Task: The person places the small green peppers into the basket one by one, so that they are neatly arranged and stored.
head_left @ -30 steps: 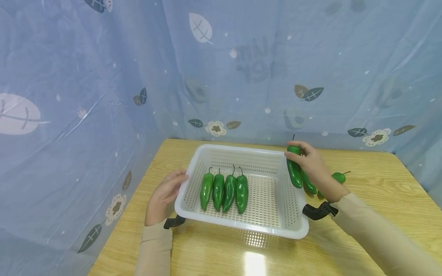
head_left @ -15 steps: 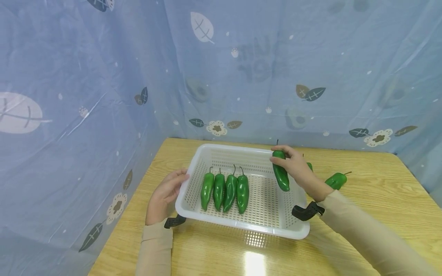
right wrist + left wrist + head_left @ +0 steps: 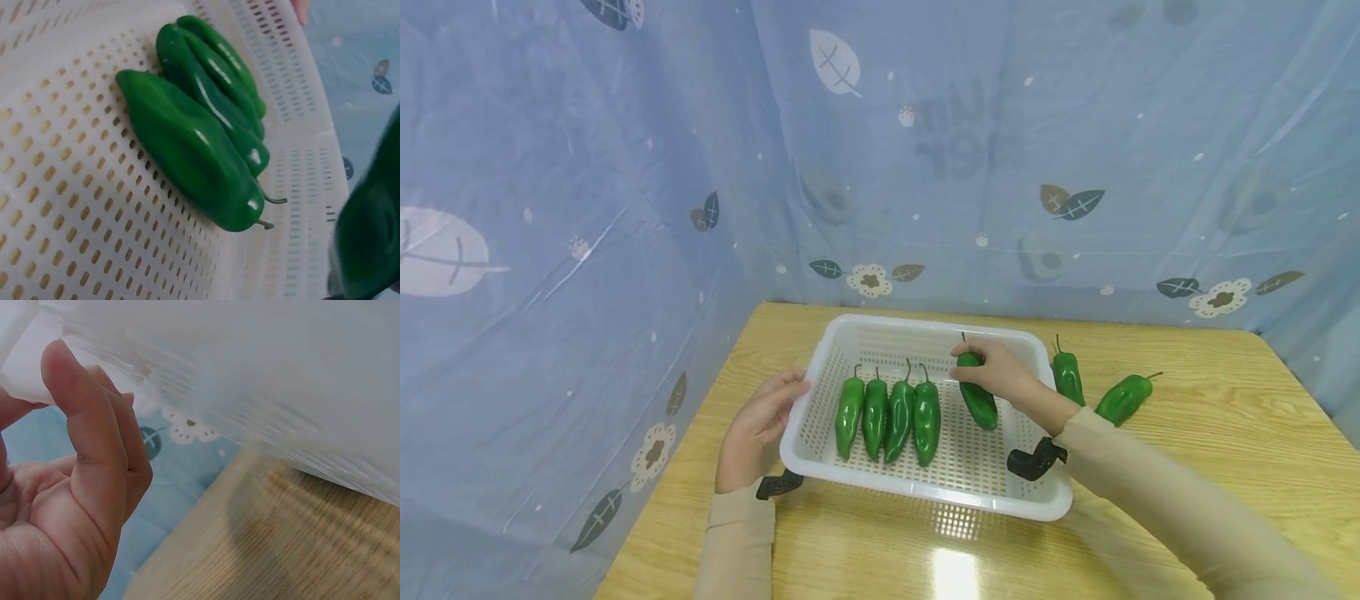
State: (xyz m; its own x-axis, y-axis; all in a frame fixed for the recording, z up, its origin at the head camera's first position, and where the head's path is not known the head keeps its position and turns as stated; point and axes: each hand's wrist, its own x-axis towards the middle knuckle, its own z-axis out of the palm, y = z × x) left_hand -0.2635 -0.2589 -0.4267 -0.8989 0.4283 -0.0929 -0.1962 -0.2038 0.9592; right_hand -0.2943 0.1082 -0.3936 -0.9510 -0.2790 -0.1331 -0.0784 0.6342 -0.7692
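A white perforated basket (image 3: 925, 492) holds several green peppers (image 3: 927, 423) side by side in its left half. My left hand (image 3: 763, 421) grips the basket's left rim; in the left wrist view the hand (image 3: 94, 450) has its fingers bent at the white wall (image 3: 281, 375). Over the basket's right half my right hand (image 3: 996, 371) pinches a green pepper (image 3: 977, 402) near its stem, the tip pointing down. That held pepper (image 3: 372, 231) fills the right edge of the right wrist view, beside the peppers lying in the basket (image 3: 187, 150).
Two more green peppers lie on the wooden table (image 3: 1210, 392) right of the basket, one near its rim (image 3: 1067, 377) and one farther right (image 3: 1124, 399). A blue patterned curtain (image 3: 925, 167) hangs behind and to the left.
My right hand has carried its pepper leftward and lower, from the basket's right rim to over its inside. Both peppers on the table show more fully. The left hand has stayed put.
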